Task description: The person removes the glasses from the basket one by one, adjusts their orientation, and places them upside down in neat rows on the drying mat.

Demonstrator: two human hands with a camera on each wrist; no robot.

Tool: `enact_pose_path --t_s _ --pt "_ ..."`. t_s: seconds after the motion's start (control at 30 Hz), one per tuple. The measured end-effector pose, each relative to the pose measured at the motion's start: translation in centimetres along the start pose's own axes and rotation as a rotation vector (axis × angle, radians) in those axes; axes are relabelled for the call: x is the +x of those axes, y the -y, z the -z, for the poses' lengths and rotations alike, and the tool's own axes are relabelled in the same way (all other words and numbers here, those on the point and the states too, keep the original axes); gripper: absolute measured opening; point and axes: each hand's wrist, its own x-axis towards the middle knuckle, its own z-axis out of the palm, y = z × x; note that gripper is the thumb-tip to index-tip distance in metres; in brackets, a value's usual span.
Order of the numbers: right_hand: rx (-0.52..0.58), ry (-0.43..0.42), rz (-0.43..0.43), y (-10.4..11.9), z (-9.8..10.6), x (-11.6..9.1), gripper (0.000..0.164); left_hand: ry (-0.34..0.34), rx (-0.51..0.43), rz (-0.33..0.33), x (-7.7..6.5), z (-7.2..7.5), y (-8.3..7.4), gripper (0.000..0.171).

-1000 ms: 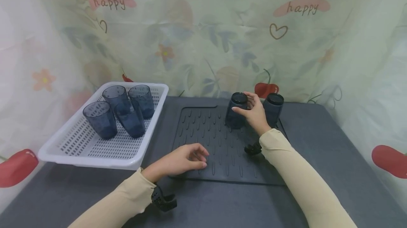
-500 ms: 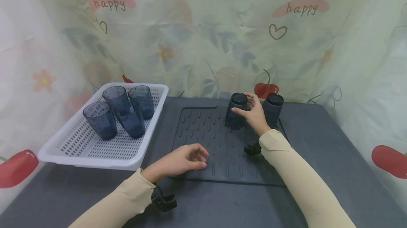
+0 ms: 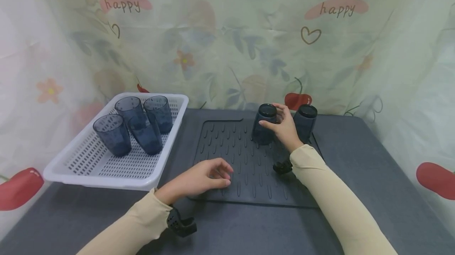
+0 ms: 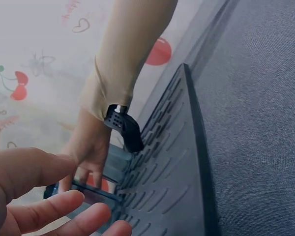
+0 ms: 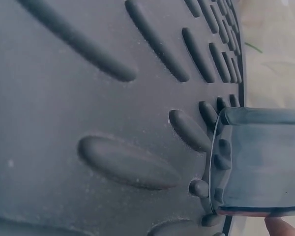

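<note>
My right hand (image 3: 284, 127) grips a blue tinted glass (image 3: 264, 131) that stands upside down on the dark ridged mat (image 3: 231, 148). Thumb and fingers lie on either side of it, near its base. In the right wrist view the rim of that glass (image 5: 260, 157) meets the mat, with a fingertip at its side. A second upside-down glass (image 3: 306, 118) stands just right of the hand, partly hidden by it. My left hand (image 3: 199, 178) hovers over the mat's near left corner, fingers loosely bent and holding nothing; the left wrist view shows its thumb and fingers (image 4: 44, 211) apart.
A white perforated basket (image 3: 78, 178) sits to the left, holding several blue glasses (image 3: 113, 136) with their mouths up, some tilted. The grey table (image 3: 227, 231) runs around the mat. A patterned curtain (image 3: 220, 41) hangs behind the table.
My left hand and wrist have shifted very slightly left. The right hand and the glass it grips look the same throughout.
</note>
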Motion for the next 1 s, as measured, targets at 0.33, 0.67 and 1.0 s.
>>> enact_pose_path --t_s 0.33,0.67,1.0 --pt "0.015 0.013 -0.032 0.9 0.0 -0.3 0.080 -0.045 -0.016 -0.020 -0.9 1.3 -1.4 0.028" --pt "0.007 0.032 -0.035 3.1 -0.2 -1.5 0.077 -0.137 -0.061 -0.078 -2.4 3.4 -2.9 0.035" --pt "0.006 0.025 -0.030 2.8 -0.1 -1.5 0.078 -0.331 -0.044 -0.134 -4.5 6.6 -3.5 0.032"
